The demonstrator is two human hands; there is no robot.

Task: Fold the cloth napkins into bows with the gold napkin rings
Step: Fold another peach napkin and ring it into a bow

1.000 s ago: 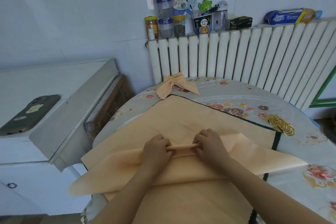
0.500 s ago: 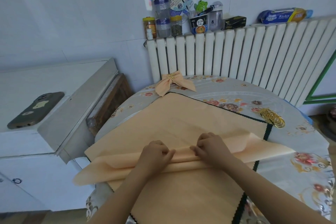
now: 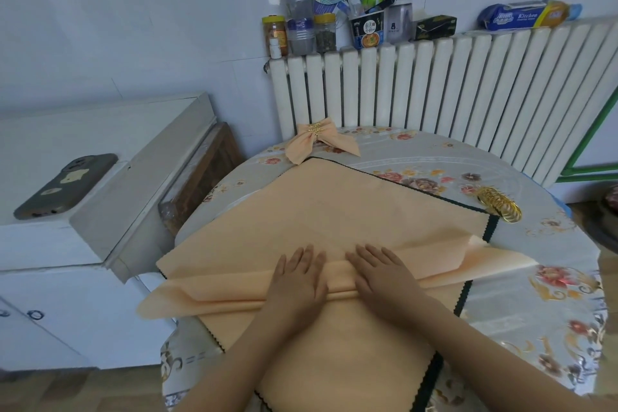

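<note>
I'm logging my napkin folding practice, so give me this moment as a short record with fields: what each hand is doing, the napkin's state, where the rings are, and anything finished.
left hand: left hand flat, fingers straight, pressing on the folded band
right hand: right hand flat, pressing the same band
napkin: peach napkin folded into a long band lying across a stack of flat cloths
rings: pile of gold rings on the table, far right, untouched
finished: one bow with a ring, at the table's far edge by the radiator
</note>
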